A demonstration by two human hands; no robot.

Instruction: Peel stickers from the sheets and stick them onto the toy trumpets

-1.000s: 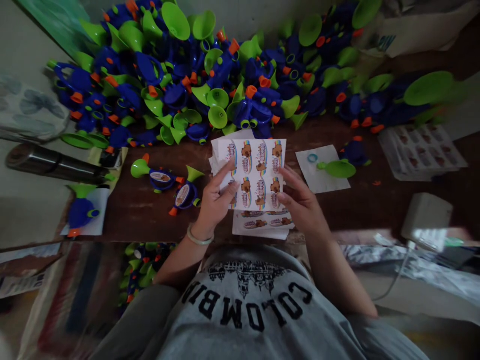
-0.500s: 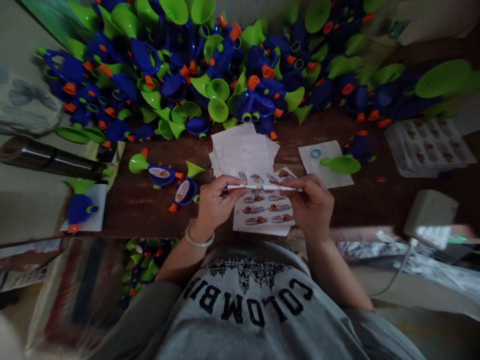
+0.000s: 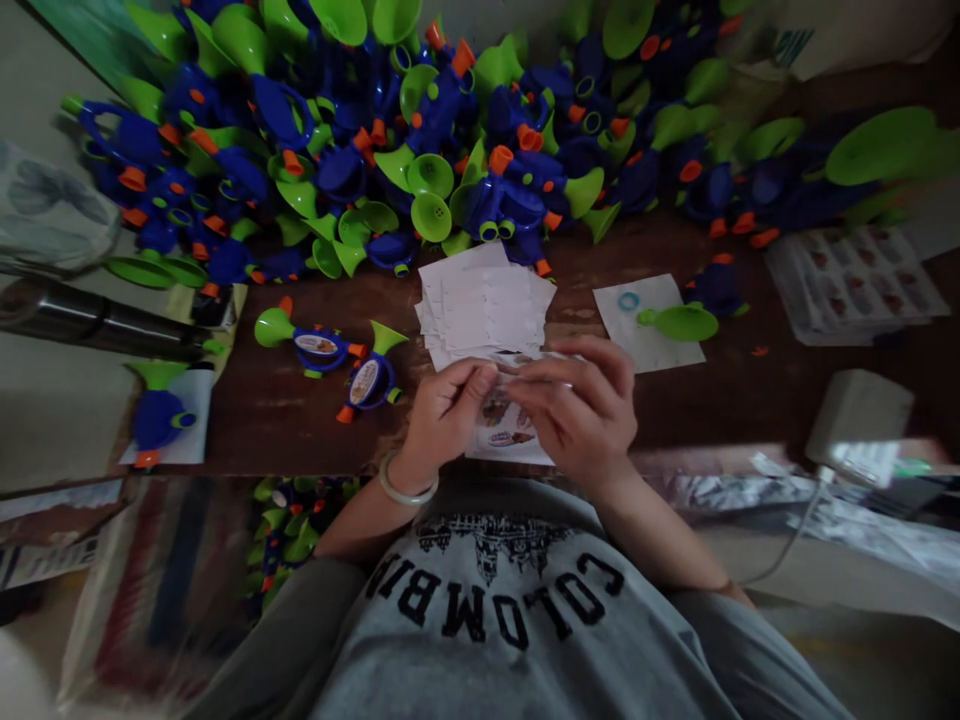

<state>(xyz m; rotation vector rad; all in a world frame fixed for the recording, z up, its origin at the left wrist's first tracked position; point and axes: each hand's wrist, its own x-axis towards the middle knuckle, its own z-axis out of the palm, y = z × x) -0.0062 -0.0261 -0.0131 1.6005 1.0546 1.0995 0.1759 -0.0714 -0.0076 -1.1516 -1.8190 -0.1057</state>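
Note:
My left hand (image 3: 448, 415) is closed, thumb against the fingers, over the near end of the paper stack. My right hand (image 3: 583, 408) meets it at the fingertips, its fingers bent and pinching; what lies between the fingertips is too small and hidden to name. Beneath both hands is a sticker sheet (image 3: 510, 438) with oval cartoon labels, partly covered. Just beyond lie overlapping white sheets (image 3: 491, 305). To the left rest two blue and green toys with oval labels, one (image 3: 319, 345) lying sideways and another (image 3: 367, 383) nearer my left hand.
A large heap of blue, green and orange toys (image 3: 431, 190) spans the back. A dark bottle (image 3: 90, 318) lies left. On the right are a white sheet (image 3: 649, 345) with a blue ring, stacked sticker sheets (image 3: 855, 285) and a white device (image 3: 862, 425).
My right hand has moved left to meet my left hand, and its fingers have spread somewhat. The rolled or folded sheet held between both hands before is no longer visible there.

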